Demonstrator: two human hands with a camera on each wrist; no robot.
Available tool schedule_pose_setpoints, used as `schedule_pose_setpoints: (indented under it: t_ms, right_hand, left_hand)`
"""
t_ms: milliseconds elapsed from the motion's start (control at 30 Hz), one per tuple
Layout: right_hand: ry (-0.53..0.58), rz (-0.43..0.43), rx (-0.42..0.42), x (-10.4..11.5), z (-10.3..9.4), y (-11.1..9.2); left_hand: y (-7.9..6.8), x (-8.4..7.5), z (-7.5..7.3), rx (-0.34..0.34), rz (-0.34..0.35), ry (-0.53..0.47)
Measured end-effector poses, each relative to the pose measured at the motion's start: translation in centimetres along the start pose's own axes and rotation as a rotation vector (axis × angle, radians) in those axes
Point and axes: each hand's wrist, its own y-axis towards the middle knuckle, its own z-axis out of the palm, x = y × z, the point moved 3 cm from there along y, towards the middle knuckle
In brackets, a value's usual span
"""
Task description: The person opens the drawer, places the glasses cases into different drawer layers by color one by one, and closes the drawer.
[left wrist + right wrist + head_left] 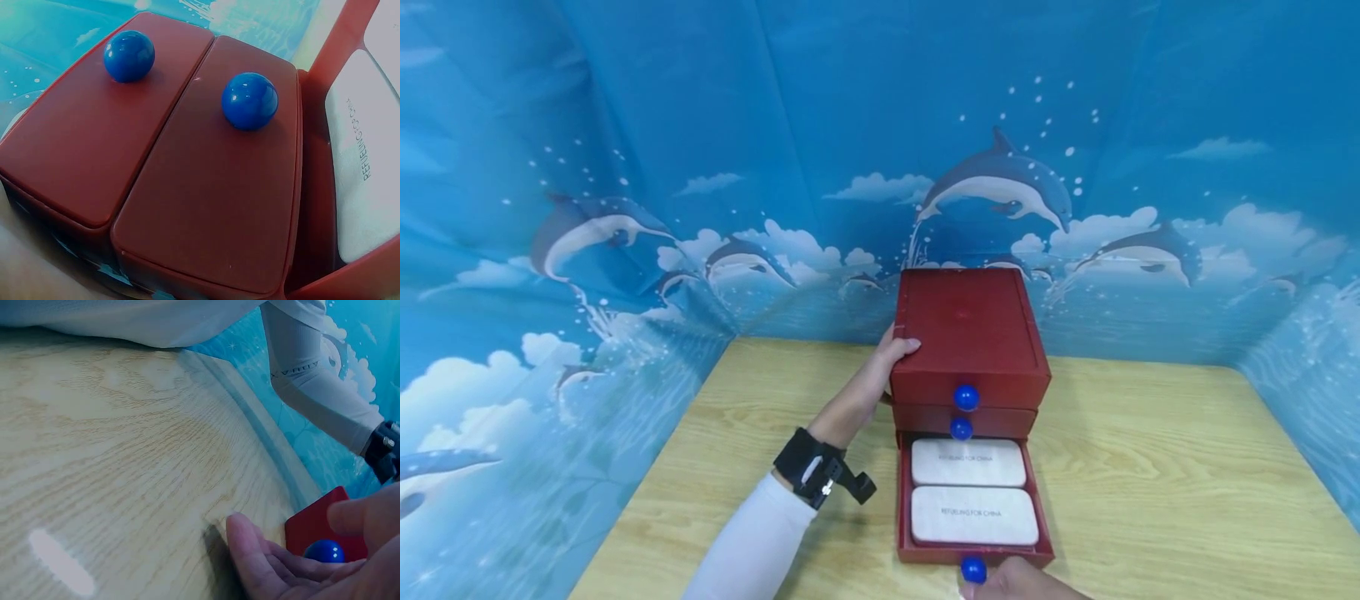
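A red chest of drawers (970, 321) with blue ball knobs stands on the table. Its bottom drawer (976, 553) is pulled out and holds two white cases, a rear case (968, 472) and a front case (974, 527), both lettered "REFUELING FOR CHINA". My left hand (883, 367) presses the chest's left side, thumb over the top edge; its other fingers are mostly hidden. At the bottom drawer's blue knob (973, 569) is my right hand (300, 562), fingers extended and thumb apart. The upper knob (129, 56) and middle knob (250, 101) sit on closed drawers.
The wood-grain table (1150, 467) extends to both sides of the chest. Behind and beside it hangs a blue cloth (820, 125) printed with dolphins and clouds. A black strap (812, 467) with a dangling end is around my left wrist.
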Motion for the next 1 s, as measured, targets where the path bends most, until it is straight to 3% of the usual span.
schedule_pose_setpoints:
  t_ms: [67,267,367,533,733,1000]
  right_hand:
    - [0.036,-0.027,0.006,-0.2,0.1,0.1]
    - [-0.117,-0.164,-0.072,0.0,-0.5,0.8]
    - [-0.125,-0.182,-0.09,0.1,-0.4,1.2]
    - [-0.017,-0.142,-0.081,0.2,0.1,1.5]
    - [0.035,-0.087,-0.148,0.5,0.4,2.1]
    - [0.119,-0.092,-0.202,0.7,0.7,2.8]
  left_hand:
    - [0.0,0.1,0.0,-0.004,-0.003,0.001]
    - [0.0,0.0,-0.1,0.0,0.002,-0.001]
    - [0.0,0.1,-0.2,0.002,-0.002,-0.005]
    - [0.0,0.1,-0.1,0.011,0.013,0.008]
    - [0.0,0.1,0.0,0.003,0.005,0.011]
    - [0.1,0.2,-0.2,0.0,0.0,-0.002]
